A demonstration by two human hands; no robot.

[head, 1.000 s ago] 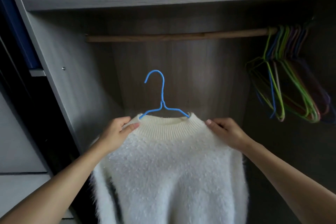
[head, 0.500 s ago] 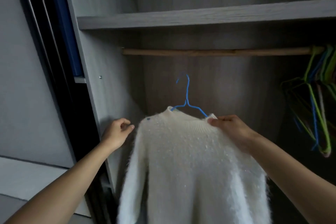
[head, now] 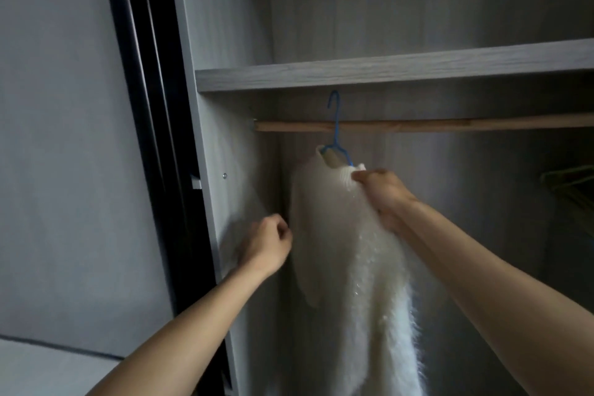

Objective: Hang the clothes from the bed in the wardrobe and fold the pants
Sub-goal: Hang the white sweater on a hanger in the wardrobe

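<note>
A fluffy white sweater hangs on a blue hanger inside the wardrobe. The hanger's hook rises above the wooden rail near the rail's left end, turned edge-on to me. My right hand grips the sweater's right shoulder at the collar. Left of the sweater, my left hand hovers with fingers curled, holding nothing; whether it brushes the sleeve is unclear.
A grey shelf runs just above the rail. The wardrobe's left side panel stands close to the sweater. Several green hangers hang at the far right. A dark sliding-door track lies further left.
The sweater has risen and swung sideways, and the hook now reaches over the rail. My left hand let go of the left shoulder and dropped away; my view shifted left.
</note>
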